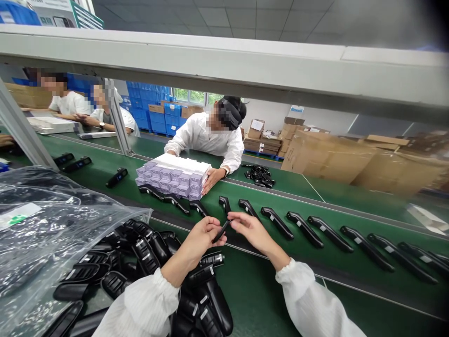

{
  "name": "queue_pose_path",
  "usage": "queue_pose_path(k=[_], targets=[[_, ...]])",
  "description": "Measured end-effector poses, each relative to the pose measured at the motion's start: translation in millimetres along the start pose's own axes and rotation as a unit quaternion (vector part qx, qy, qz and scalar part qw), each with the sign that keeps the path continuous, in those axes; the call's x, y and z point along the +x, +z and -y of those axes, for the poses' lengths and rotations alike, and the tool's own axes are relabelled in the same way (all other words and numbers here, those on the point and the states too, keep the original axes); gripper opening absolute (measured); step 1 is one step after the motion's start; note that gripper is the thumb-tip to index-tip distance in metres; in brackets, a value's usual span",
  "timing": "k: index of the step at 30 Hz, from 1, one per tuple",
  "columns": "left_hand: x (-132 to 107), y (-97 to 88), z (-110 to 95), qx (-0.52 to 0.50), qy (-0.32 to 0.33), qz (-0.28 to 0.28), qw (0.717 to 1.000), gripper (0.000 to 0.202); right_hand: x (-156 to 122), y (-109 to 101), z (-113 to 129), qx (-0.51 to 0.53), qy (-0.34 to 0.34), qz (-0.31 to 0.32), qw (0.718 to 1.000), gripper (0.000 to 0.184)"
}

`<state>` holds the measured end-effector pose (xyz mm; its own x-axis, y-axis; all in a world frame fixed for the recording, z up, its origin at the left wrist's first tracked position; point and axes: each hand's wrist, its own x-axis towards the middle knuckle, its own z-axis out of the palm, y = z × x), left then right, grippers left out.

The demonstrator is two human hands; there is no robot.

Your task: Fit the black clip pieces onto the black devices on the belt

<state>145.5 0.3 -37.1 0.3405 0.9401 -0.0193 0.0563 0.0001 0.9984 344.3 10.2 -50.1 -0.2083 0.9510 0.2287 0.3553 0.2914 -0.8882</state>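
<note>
My left hand [200,241] is closed on a slim black plastic part [221,231], which tilts upward toward the right. At its upper end, the fingers of my right hand [253,231] pinch the same part. Much of the part is hidden by my fingers. Below my left forearm lies a heap of black plastic shells [146,256], some with small white labels. Just beyond my hands, bent black handles [277,223] with white stickers lie spaced in a row on the green conveyor belt [242,255].
A clear plastic bag [66,224] covers the left side. Across the belt, a person in white [210,138] holds a stack of lilac boxes [168,177]. Black small parts [260,175] are piled beside them. A grey shelf beam [224,63] crosses overhead; its post [117,119] stands left.
</note>
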Motion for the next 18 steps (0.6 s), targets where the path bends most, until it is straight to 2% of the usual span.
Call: queue_pose_path(k=[2,3,6,8,10,12,13,15,18], targets=[[-1,5.9,-1,0.003,0.006,-0.001,1.000,0.028,-6,13,14,0.168,0.018,0.077,0.983,0.037],[-2,7.2,-2,0.021,0.008,-0.005,1.000,0.024,-7,18,18,0.223,0.030,0.078,0.971,0.036],[-6,5.5,-7,0.133,0.018,-0.019,0.991,0.017,-5,15,19,0.323,0.053,-0.006,0.945,0.029],[-12,1.9,-11,0.235,0.031,-0.017,0.971,0.011,1,0,10,0.319,0.069,-0.057,0.944,0.029],[-18,-0.3,-14,0.330,0.036,0.005,0.943,0.012,6,-16,-5,0.227,0.100,-0.085,0.965,0.030],[-24,0.4,-14,0.403,0.028,0.036,0.914,0.020,8,-27,-22,0.060,0.121,-0.098,0.986,0.031],[-26,1.7,-13,0.431,0.023,0.050,0.901,0.022,9,-29,-29,-0.016,0.122,-0.103,0.987,0.030],[-27,4.8,-10,0.472,0.018,0.068,0.879,0.022,8,-26,-42,-0.136,0.108,-0.103,0.979,0.030],[-22,7.3,-7,0.495,0.026,0.081,0.865,0.021,7,-17,-51,-0.279,0.106,-0.084,0.951,0.045]])
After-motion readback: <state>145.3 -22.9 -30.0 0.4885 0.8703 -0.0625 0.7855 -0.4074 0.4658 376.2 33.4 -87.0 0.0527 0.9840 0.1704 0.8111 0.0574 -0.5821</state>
